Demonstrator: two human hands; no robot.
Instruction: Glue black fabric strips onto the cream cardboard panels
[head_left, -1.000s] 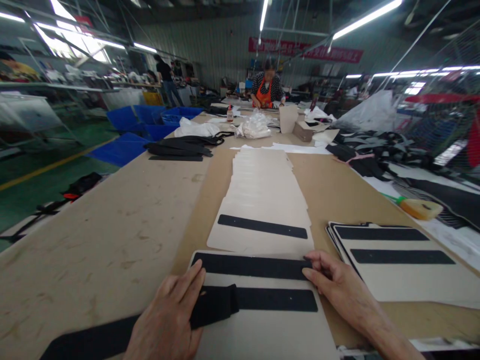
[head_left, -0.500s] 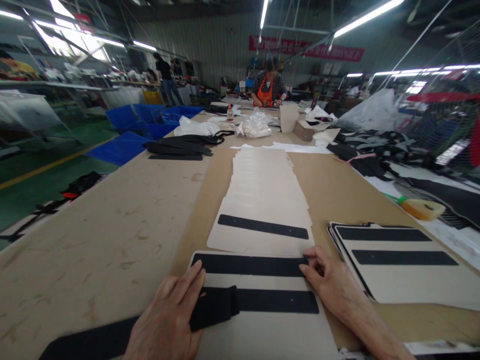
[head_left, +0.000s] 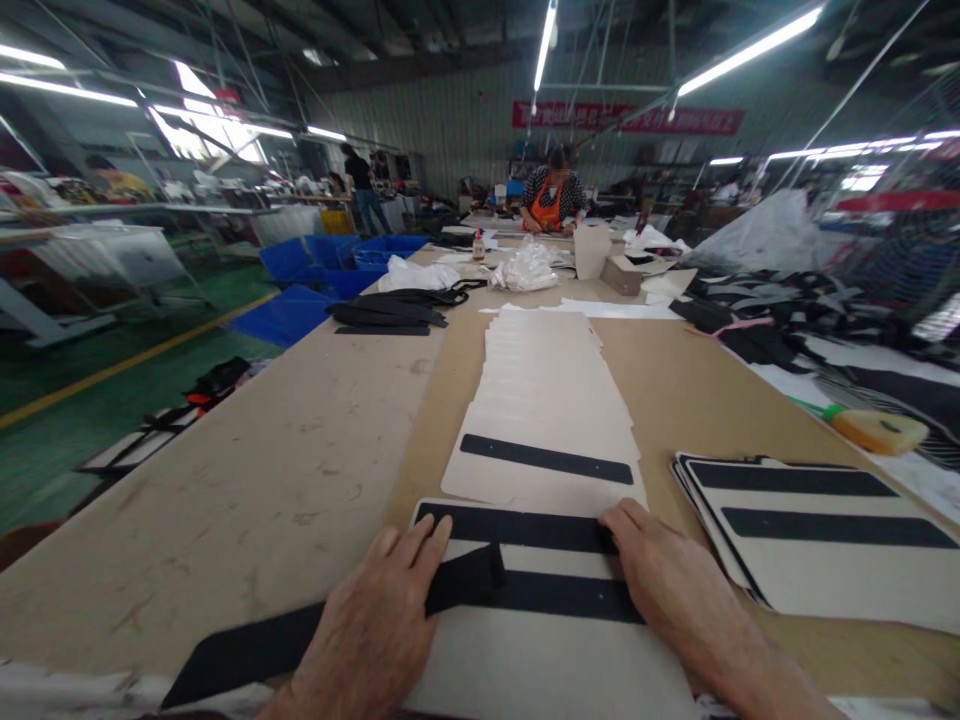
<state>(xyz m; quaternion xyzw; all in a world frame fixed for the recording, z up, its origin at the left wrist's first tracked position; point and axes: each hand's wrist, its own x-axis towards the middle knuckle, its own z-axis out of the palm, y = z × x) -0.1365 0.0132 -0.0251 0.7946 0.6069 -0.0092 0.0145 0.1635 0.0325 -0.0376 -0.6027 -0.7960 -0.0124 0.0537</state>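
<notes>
A cream panel (head_left: pixel 555 660) with two black strips lies at the near edge of the table. My left hand (head_left: pixel 375 625) rests flat on its left end, fingers stretched over a loose black strap (head_left: pixel 300 640) that runs off to the left. My right hand (head_left: pixel 667 590) lies flat on the panel's right side, fingertips pressing the right end of the upper black strip (head_left: pixel 517 527). Beyond it stretches a long overlapping row of cream panels (head_left: pixel 551 400), the nearest one bearing a single black strip.
A stack of finished two-strip panels (head_left: pixel 825 530) sits at the right. A yellow brush (head_left: pixel 874 430) lies further right. Black straps (head_left: pixel 386 312), plastic bags (head_left: pixel 529 268) and a box sit far up the table. A person in an orange apron (head_left: pixel 553 195) works at the far end. Blue bins (head_left: pixel 322 265) stand left.
My right hand has slid from the strip's end down flat onto the panel. The head camera has tilted and shifted a little; my left hand stays on the strap.
</notes>
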